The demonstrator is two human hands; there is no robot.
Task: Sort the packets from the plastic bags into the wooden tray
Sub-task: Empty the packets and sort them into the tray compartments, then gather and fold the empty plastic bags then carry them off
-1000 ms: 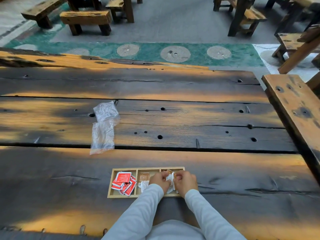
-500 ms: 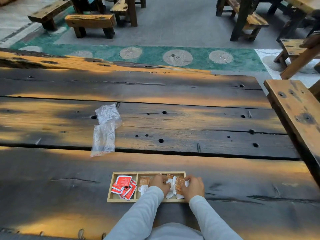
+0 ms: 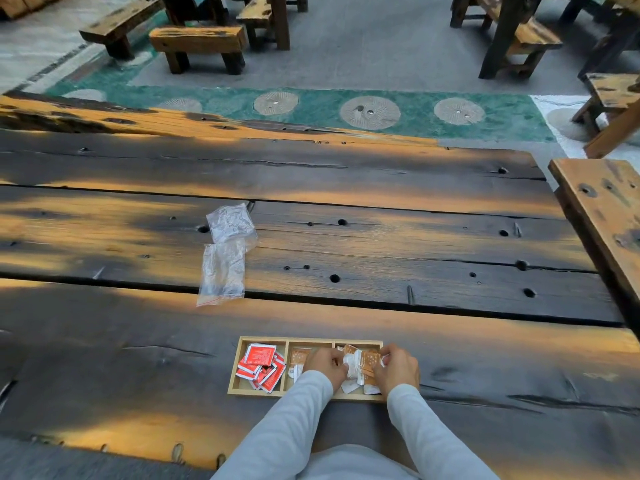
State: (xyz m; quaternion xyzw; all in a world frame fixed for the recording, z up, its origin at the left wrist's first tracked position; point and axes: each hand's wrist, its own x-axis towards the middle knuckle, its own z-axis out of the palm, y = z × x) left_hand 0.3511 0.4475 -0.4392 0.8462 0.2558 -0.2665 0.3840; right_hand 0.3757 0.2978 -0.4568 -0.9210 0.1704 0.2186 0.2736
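A wooden tray with three compartments lies near the table's front edge. Red packets fill its left compartment. An orange packet shows in the middle one, partly hidden by my left hand. Orange and white packets are piled in the right compartment, and my left hand and my right hand both press on this pile from either side, fingers curled on it. Two clear plastic bags lie flat on the table, well beyond the tray to the left.
The dark plank table stretches far ahead and to both sides. A second wooden table stands at the right edge. Benches and stools sit on the floor beyond.
My hands have spread slightly apart over the right compartment, and the orange and white packets now show between them. The camera has tilted a little; the bags have not moved.
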